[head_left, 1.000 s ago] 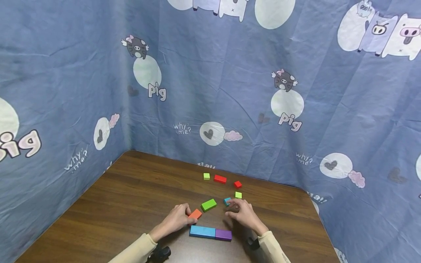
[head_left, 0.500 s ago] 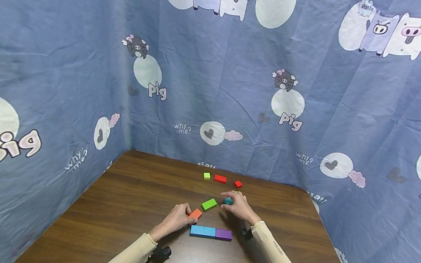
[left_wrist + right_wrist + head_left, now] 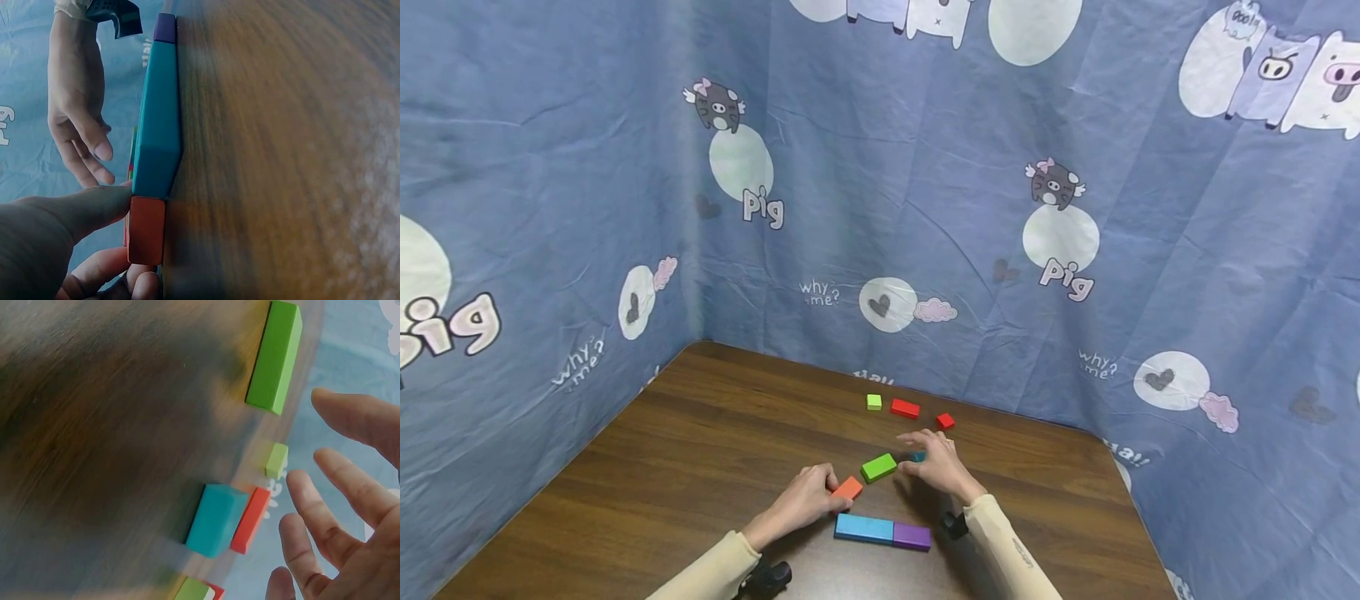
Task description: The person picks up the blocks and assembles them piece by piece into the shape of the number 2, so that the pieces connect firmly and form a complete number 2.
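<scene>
My left hand [image 3: 805, 500] pinches an orange block [image 3: 848, 489] between thumb and fingers, low on the table. In the left wrist view, that orange block [image 3: 147, 231] appears end-on beside the long blue block [image 3: 156, 119]. My right hand [image 3: 943, 465] hovers with spread, loosely bent fingers over a small blue block [image 3: 918, 457], partly covering it. The right wrist view shows this small blue block [image 3: 215, 522] apart from the fingers. A green block [image 3: 878, 468] lies between the two hands. In front of them, the long blue block [image 3: 864, 528] and a purple block [image 3: 912, 536] form one row.
Toward the back of the wooden table [image 3: 730, 408] lie a small yellow-green block [image 3: 874, 402], a red block [image 3: 905, 408] and a small red block [image 3: 945, 421]. Another yellow-green block [image 3: 191, 590] sits beyond the small blue one. A patterned blue curtain [image 3: 850, 208] borders the table.
My right hand has shifted left and farther from me, now over the small blue block and hiding the nearby yellow-green one in the head view. My left hand stays on the orange block.
</scene>
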